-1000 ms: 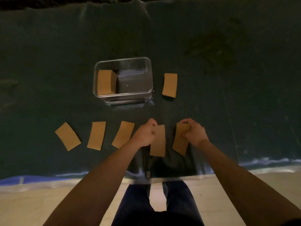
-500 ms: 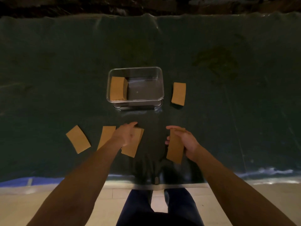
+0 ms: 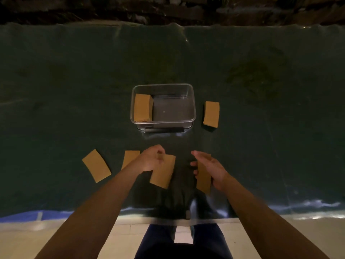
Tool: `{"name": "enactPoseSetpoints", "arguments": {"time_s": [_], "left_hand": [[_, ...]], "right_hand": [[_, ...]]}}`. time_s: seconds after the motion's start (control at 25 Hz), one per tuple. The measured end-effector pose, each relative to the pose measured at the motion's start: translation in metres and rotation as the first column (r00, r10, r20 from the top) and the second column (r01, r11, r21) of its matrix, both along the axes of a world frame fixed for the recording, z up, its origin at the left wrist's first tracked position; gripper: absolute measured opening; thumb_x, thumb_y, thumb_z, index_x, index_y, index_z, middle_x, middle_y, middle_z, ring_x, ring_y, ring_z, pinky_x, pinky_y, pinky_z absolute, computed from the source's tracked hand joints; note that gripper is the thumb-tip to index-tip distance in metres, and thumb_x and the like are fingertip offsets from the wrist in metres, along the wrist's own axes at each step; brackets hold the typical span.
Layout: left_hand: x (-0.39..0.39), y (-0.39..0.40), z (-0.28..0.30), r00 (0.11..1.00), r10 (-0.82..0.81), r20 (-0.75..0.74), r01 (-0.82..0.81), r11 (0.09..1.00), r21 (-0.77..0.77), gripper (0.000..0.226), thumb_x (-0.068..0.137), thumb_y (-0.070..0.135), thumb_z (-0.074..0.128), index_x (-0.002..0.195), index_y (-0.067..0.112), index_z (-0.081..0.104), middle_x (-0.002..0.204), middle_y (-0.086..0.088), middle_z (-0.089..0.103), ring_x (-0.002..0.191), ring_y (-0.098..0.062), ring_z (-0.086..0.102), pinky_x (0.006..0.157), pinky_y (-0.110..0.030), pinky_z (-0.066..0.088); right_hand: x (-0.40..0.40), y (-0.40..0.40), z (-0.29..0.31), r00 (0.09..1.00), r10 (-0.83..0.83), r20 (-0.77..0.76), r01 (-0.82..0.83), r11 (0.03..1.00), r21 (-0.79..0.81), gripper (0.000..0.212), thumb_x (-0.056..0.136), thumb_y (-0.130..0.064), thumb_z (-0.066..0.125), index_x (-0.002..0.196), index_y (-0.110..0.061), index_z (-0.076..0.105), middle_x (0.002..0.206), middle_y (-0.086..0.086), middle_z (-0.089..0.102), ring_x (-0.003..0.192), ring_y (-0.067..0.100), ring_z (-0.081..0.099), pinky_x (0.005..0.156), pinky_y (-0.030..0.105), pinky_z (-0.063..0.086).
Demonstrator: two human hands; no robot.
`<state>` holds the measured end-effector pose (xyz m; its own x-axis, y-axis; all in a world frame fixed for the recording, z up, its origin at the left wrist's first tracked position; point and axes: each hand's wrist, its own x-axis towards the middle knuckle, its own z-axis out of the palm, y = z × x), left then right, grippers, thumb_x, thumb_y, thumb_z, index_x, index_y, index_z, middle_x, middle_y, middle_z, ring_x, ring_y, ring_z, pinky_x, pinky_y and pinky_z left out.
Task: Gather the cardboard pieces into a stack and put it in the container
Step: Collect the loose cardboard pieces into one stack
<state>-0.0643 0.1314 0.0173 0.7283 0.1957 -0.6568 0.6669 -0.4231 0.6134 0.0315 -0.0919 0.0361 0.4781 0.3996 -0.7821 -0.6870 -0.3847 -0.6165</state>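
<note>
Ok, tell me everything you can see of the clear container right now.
The clear container is a rectangular, transparent tub, plastic by the look, with rounded corners and no lid on it. It stands upright on the dark mat, beyond both hands, and neither hand touches it. Inside, a stack of brown cardboard pieces sits against its left wall; the rest of the floor is bare. Another cardboard stack lies apart on the mat to its right.

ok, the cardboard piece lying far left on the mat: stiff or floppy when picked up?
Probably fairly stiff: the far-left cardboard piece keeps straight edges, and the piece in the left hand sticks out unsupported without drooping. Likely light, being thin. Lying flat on the mat, its edge may be hard to catch.
</note>
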Motion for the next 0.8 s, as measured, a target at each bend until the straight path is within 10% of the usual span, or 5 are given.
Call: {"name": "enactPoseSetpoints", "arguments": {"time_s": [0.16,0.44,0.6,0.68,0.8], "left_hand": [[-0.007,-0.003,0.017,0.965,0.258,0.044,-0.205,0.851,-0.483,0.026,0.088,0.003,0.069,0.102,0.023,0.059,0.091,0.003,0.069,0.087,-0.011,0.067,0.070,-0.027,0.054],[-0.027,0.001,0.005,0.870,0.466,0.159,-0.340,0.802,-0.491,0.023,0.081,0.005,0.077,0.091,0.021,0.063,0.081,0.005,0.070,0.072,-0.008,0.068,0.066,-0.028,0.054],[-0.044,0.030,-0.007,0.904,0.209,0.374,-0.239,0.970,0.036,0.026,0.081,0.025,0.078,0.103,0.027,0.063,0.115,0.001,0.060,0.108,-0.020,0.059,0.092,-0.037,0.050],[-0.062,0.063,-0.015,0.978,-0.096,0.183,-0.011,0.859,0.512,0.051,0.086,0.031,0.071,0.133,0.031,0.052,0.139,0.001,0.045,0.128,-0.024,0.044,0.102,-0.045,0.044],[-0.086,0.096,-0.027,0.942,-0.266,-0.204,0.334,0.700,0.631,0.083,0.087,0.036,0.070,0.154,0.032,0.022,0.158,0.000,0.024,0.142,-0.030,0.028,0.108,-0.052,0.035]], "right_hand": [[-0.016,0.032,0.003,0.982,0.176,-0.068,-0.166,0.978,0.125,0.065,0.066,-0.057,0.075,0.123,-0.026,0.065,0.109,0.009,0.072,0.098,0.026,0.067,0.086,0.042,0.054],[-0.033,0.078,0.008,0.967,0.224,-0.123,-0.204,0.966,0.157,0.047,0.085,-0.050,0.063,0.117,-0.015,0.067,0.102,0.016,0.075,0.089,0.029,0.071,0.078,0.038,0.057],[-0.042,0.087,0.009,0.978,0.164,-0.130,-0.132,0.966,0.222,0.031,0.100,-0.039,0.048,0.125,-0.025,0.060,0.086,0.016,0.065,0.069,0.029,0.065,0.069,0.044,0.056],[-0.040,0.085,0.008,0.990,0.097,-0.104,-0.076,0.980,0.185,0.028,0.101,-0.036,0.047,0.125,-0.027,0.058,0.088,0.016,0.062,0.064,0.029,0.063,0.064,0.044,0.056],[-0.038,0.076,0.005,0.991,0.016,-0.129,0.005,0.987,0.159,0.027,0.101,-0.032,0.049,0.125,-0.022,0.057,0.090,0.017,0.060,0.060,0.029,0.060,0.062,0.044,0.054]]}}
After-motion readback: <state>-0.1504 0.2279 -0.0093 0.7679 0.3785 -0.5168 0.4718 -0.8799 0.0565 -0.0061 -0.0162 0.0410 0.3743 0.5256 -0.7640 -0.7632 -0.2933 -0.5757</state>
